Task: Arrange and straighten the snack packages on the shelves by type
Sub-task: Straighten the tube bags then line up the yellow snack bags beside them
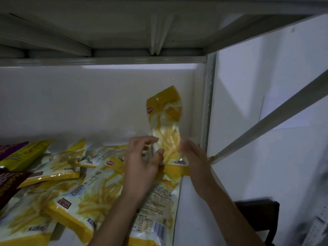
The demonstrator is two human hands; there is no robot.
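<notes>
The upright yellow fries packet (164,119) is smeared by motion blur, so its print cannot be read, and its lower edge is hidden behind the fingers of both hands (left hand (142,162), right hand (193,157)). The purple packets (10,181) are cut off by the left edge, and the dark object (257,219) at lower right is too dim to identify.
</notes>
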